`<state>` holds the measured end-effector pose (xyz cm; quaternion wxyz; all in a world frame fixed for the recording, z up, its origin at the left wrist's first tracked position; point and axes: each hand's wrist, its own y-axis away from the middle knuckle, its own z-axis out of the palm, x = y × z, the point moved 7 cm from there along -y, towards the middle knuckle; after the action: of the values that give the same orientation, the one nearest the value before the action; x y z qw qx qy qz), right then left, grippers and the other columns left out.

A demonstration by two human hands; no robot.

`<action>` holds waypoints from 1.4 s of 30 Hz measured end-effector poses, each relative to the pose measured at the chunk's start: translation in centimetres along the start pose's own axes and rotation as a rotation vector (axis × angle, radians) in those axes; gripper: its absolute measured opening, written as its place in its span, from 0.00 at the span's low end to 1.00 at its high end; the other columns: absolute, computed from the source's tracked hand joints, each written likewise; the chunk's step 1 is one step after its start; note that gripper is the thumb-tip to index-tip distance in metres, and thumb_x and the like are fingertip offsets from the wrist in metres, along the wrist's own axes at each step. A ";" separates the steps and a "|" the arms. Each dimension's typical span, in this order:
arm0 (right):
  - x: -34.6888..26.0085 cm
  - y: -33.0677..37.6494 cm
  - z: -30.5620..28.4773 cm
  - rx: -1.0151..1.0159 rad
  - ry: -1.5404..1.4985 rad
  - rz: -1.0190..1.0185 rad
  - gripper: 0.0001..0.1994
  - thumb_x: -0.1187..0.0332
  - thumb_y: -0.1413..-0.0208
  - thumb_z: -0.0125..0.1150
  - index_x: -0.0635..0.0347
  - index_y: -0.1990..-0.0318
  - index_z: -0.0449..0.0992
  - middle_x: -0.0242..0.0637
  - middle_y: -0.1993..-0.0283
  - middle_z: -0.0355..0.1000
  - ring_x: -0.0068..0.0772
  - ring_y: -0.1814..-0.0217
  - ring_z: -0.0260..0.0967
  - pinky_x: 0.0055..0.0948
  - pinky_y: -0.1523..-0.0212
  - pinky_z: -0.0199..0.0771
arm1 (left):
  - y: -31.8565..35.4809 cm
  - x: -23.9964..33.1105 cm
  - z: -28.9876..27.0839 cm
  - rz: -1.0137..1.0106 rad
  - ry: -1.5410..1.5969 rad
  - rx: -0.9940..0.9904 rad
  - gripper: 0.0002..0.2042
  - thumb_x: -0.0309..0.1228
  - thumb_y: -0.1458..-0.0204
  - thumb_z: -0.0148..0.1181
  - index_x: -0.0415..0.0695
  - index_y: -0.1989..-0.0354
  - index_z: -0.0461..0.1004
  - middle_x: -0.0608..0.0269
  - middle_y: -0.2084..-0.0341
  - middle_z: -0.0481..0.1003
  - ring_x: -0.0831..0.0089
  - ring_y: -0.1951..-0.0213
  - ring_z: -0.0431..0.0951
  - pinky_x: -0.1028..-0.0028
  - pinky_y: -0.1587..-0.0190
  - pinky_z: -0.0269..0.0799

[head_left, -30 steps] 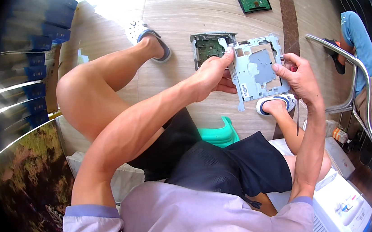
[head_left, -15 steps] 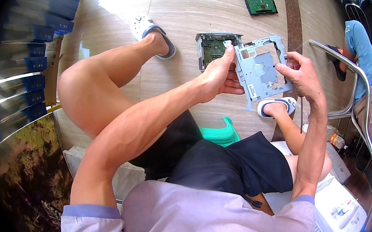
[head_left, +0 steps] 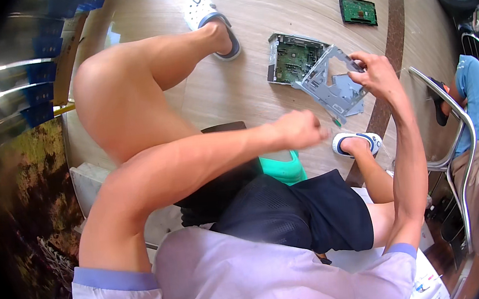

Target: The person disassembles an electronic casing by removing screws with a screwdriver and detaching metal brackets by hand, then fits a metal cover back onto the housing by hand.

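Note:
My right hand point(head_left: 378, 76) pinches a thin grey metal bracket plate point(head_left: 316, 86) by its upper right edge. The plate has large cutouts and is tilted above the floor, its left corner overlapping an open metal casing point(head_left: 272, 71) with a green circuit board point(head_left: 294, 59) inside. Nearer to me, my left hand point(head_left: 300, 130) is closed and apart from the plate, its fingers smeared by motion. Whether it holds something thin cannot be made out. A small green piece point(head_left: 337, 121) shows just beyond its fingers, below the plate.
Another green board in a black frame point(head_left: 358, 11) lies on the tiled floor at far right. A green plastic stool point(head_left: 283, 169) is between my legs. A bent metal chair frame point(head_left: 463, 120) and a seated person's blue-clothed leg point(head_left: 472, 96) are at right. Blue boxes point(head_left: 39, 80) stack at left.
My left hand has let go of the plate and drawn back toward me, closing. The plate has turned and tilted in my right hand. The view has shifted slightly.

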<state>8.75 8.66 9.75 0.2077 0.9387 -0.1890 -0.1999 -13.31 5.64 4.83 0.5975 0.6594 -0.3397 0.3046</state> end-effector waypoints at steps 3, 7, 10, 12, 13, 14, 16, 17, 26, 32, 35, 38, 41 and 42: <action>-1.0 -3.4 1.9 -0.033 0.194 -0.108 0.22 0.68 0.47 0.68 0.53 0.43 0.80 0.51 0.55 0.82 0.53 0.52 0.81 0.46 0.50 0.79 | 3.6 3.1 3.4 0.252 -0.381 -0.181 0.26 0.51 0.38 0.59 0.36 0.52 0.80 0.42 0.66 0.83 0.45 0.57 0.85 0.55 0.52 0.80; -1.0 -7.3 4.9 -0.126 0.308 -0.112 0.22 0.69 0.46 0.69 0.51 0.42 0.80 0.50 0.53 0.82 0.54 0.48 0.79 0.48 0.50 0.78 | 8.1 6.0 5.7 0.510 -0.707 -0.417 0.16 0.43 0.39 0.62 0.41 0.56 0.82 0.54 0.67 0.84 0.52 0.59 0.85 0.59 0.56 0.79; -1.1 -9.8 6.2 -0.127 0.284 -0.153 0.23 0.69 0.46 0.70 0.50 0.41 0.80 0.49 0.52 0.82 0.53 0.47 0.79 0.48 0.48 0.79 | 9.6 6.6 5.4 0.528 -1.066 -0.399 0.13 0.39 0.40 0.63 0.41 0.57 0.83 0.58 0.65 0.84 0.56 0.57 0.83 0.58 0.51 0.76; -1.1 -11.4 6.9 -0.131 0.255 -0.180 0.23 0.70 0.46 0.70 0.49 0.40 0.80 0.49 0.51 0.82 0.53 0.47 0.80 0.47 0.48 0.79 | 10.3 7.6 4.2 0.588 -1.217 -0.114 0.10 0.35 0.44 0.64 0.43 0.60 0.85 0.62 0.64 0.83 0.60 0.55 0.81 0.58 0.52 0.72; -0.9 -12.2 7.3 -0.143 0.242 -0.179 0.24 0.70 0.46 0.70 0.48 0.40 0.80 0.49 0.51 0.82 0.53 0.47 0.80 0.47 0.48 0.80 | 10.5 7.7 3.8 0.600 -1.247 -0.021 0.10 0.35 0.44 0.64 0.43 0.60 0.85 0.62 0.64 0.83 0.60 0.55 0.81 0.58 0.52 0.72; -0.7 -13.0 7.6 -0.157 0.238 -0.168 0.24 0.70 0.46 0.70 0.48 0.40 0.80 0.49 0.51 0.82 0.53 0.47 0.80 0.47 0.48 0.80 | 10.6 7.6 3.9 0.606 -1.239 0.003 0.10 0.35 0.44 0.64 0.43 0.60 0.85 0.62 0.64 0.83 0.60 0.55 0.81 0.58 0.52 0.72; -0.7 -14.1 8.1 -0.159 0.236 -0.219 0.24 0.70 0.46 0.70 0.48 0.40 0.80 0.48 0.52 0.82 0.53 0.49 0.81 0.47 0.49 0.80 | 10.7 7.1 3.9 0.614 -1.201 0.024 0.10 0.35 0.44 0.64 0.43 0.60 0.85 0.62 0.64 0.83 0.60 0.55 0.81 0.58 0.52 0.72; -0.6 -14.6 8.3 -0.167 0.230 -0.225 0.24 0.70 0.46 0.70 0.48 0.40 0.80 0.48 0.52 0.82 0.53 0.49 0.81 0.47 0.49 0.80 | 10.7 6.7 3.9 0.610 -1.178 0.023 0.10 0.35 0.44 0.64 0.43 0.60 0.85 0.62 0.64 0.83 0.60 0.55 0.81 0.58 0.52 0.72; -1.4 -15.5 9.9 -0.183 0.174 -0.295 0.23 0.73 0.46 0.69 0.50 0.40 0.80 0.49 0.52 0.82 0.52 0.49 0.81 0.46 0.49 0.80 | 10.4 5.4 0.9 0.572 -1.007 0.053 0.10 0.35 0.44 0.64 0.43 0.60 0.85 0.62 0.64 0.83 0.60 0.56 0.81 0.58 0.52 0.72; -1.6 -15.4 10.1 -0.158 0.165 -0.257 0.24 0.73 0.47 0.69 0.50 0.40 0.80 0.50 0.52 0.81 0.53 0.49 0.80 0.46 0.48 0.80 | 10.5 4.4 -0.6 0.539 -0.935 0.093 0.10 0.35 0.44 0.64 0.43 0.61 0.85 0.62 0.64 0.83 0.60 0.56 0.81 0.58 0.53 0.72; -2.1 -15.3 10.3 -0.132 0.197 -0.325 0.23 0.73 0.47 0.69 0.52 0.42 0.81 0.49 0.51 0.80 0.53 0.47 0.79 0.45 0.47 0.79 | 10.6 3.9 -1.5 0.519 -0.900 0.116 0.10 0.35 0.44 0.64 0.43 0.61 0.85 0.62 0.64 0.83 0.60 0.56 0.81 0.58 0.53 0.72; -1.8 -15.3 10.7 -0.133 0.217 -0.289 0.22 0.73 0.48 0.68 0.56 0.43 0.82 0.49 0.50 0.77 0.53 0.46 0.76 0.44 0.45 0.77 | 10.7 3.4 -2.3 0.501 -0.866 0.137 0.10 0.35 0.45 0.64 0.43 0.61 0.85 0.62 0.65 0.83 0.60 0.56 0.81 0.58 0.53 0.72; -1.5 -15.3 10.9 -0.142 0.201 -0.275 0.22 0.73 0.49 0.68 0.55 0.43 0.82 0.47 0.51 0.76 0.52 0.46 0.76 0.44 0.46 0.76 | 10.9 2.8 -2.9 0.482 -0.835 0.157 0.10 0.35 0.45 0.64 0.43 0.61 0.85 0.62 0.65 0.83 0.60 0.56 0.81 0.58 0.53 0.72; -1.6 -15.2 10.9 -0.134 0.200 -0.287 0.22 0.73 0.49 0.68 0.55 0.43 0.82 0.47 0.51 0.76 0.52 0.46 0.76 0.44 0.46 0.76 | 10.9 2.7 -3.1 0.478 -0.829 0.161 0.10 0.35 0.45 0.64 0.43 0.61 0.85 0.63 0.65 0.83 0.60 0.56 0.81 0.58 0.53 0.72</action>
<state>6.59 18.79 -5.94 0.2568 0.9553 -0.0176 -0.1453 -20.57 7.91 13.63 0.2722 0.6730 -0.6663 0.1704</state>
